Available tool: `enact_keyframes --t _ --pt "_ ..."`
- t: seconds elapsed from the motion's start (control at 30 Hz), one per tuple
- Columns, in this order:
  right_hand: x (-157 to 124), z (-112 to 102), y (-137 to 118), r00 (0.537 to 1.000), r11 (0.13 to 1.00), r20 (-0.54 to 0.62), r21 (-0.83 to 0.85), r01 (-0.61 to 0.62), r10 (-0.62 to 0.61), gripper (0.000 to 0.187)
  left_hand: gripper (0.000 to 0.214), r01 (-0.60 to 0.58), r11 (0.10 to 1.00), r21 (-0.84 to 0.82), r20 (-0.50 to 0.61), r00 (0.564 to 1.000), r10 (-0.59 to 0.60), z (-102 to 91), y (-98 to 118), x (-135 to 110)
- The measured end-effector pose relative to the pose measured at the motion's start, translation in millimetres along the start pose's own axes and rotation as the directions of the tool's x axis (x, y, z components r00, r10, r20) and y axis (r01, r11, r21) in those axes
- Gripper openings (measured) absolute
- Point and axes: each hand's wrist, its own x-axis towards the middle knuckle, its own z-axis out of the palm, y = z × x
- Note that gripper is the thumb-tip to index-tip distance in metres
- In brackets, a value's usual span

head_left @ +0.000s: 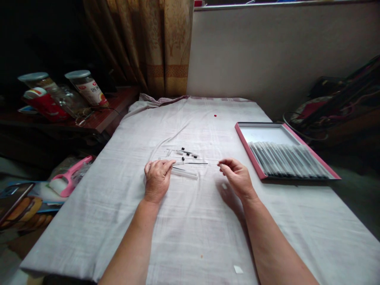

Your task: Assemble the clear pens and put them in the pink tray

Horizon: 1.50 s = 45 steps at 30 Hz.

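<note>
My left hand point(158, 176) is closed in a pinch around a clear pen barrel point(179, 163), whose end sticks out to the right of the fingertips. My right hand point(236, 176) pinches the tail end of a thin pen refill point(196, 163) with a black ink column. The refill lies level between both hands, its left end at the barrel's mouth; whether it is inside I cannot tell. Just below lies another clear barrel point(187, 173). Beyond the hands are small black caps point(183, 158), clear pieces and another dark refill point(185, 151).
A pink-edged box point(259, 166) with rows of black pens point(291, 160) sits at the right. A red bit point(215, 115) and a white scrap point(238, 269) lie on the cloth point(190, 237). Jars point(90, 89) and a pink-handled item point(71, 178) are at the left.
</note>
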Motion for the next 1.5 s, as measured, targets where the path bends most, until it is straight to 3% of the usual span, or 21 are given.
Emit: enact_keyframes --t 0.33,0.53,0.67,0.8,0.87,0.97,1.07,1.17,1.27,1.33,1.43,1.5 --pt "-1 3 -1 1.0 1.0 0.03 0.002 -0.01 0.01 0.019 0.024 -0.012 1.0 -0.003 0.012 1.0 0.012 -2.8 5 0" --pt "-6 15 -1 0.994 0.996 0.087 0.046 -0.075 0.071 0.027 0.025 -0.083 0.993 -0.086 0.137 0.986 0.095 -0.8 23 -4" --pt "-8 33 -5 0.973 0.999 0.23 0.023 -0.036 0.03 0.025 0.022 -0.106 0.979 -0.174 0.135 0.982 0.131 4.6 34 -8" --pt "10 44 -5 0.966 0.994 0.253 -0.076 0.078 -0.057 0.03 0.016 0.006 0.968 -0.25 0.076 0.997 0.014 6.5 32 -5" --pt "22 47 -1 0.956 0.944 0.248 -0.25 0.217 -0.154 0.025 0.016 0.086 0.939 -0.334 0.051 0.996 -0.073 6.0 29 -3" --pt "37 53 5 0.927 0.727 0.313 -0.584 0.36 -0.208 0.02 0.016 0.139 0.903 -0.406 0.033 0.99 -0.137 5.6 25 -2" --pt "43 60 6 0.929 0.524 0.349 -0.771 0.362 -0.128 0.02 0.017 0.123 0.906 -0.404 0.013 0.992 -0.129 6.7 24 -1" --pt "45 65 4 0.935 0.461 0.344 -0.818 0.344 -0.088 0.018 0.019 0.095 0.91 -0.403 0.009 0.995 -0.1 8.0 24 -1" --pt "43 64 3 0.933 0.531 0.344 -0.774 0.345 -0.104 0.017 0.021 0.071 0.915 -0.397 0.021 0.997 -0.068 8.6 22 -2" --pt "37 59 4 0.933 0.665 0.339 -0.67 0.33 -0.122 0.015 0.023 0.06 0.925 -0.375 0.038 0.998 -0.05 8.7 22 -3" --pt "21 49 7 0.949 0.898 0.295 -0.377 0.226 -0.115 0.015 0.025 0.032 0.949 -0.313 0.088 0.996 -0.004 8.6 23 -5" --pt "7 42 9 0.964 0.976 0.256 -0.178 0.125 -0.077 0.019 0.025 0.005 0.963 -0.269 0.127 0.991 0.03 8.8 27 -6"
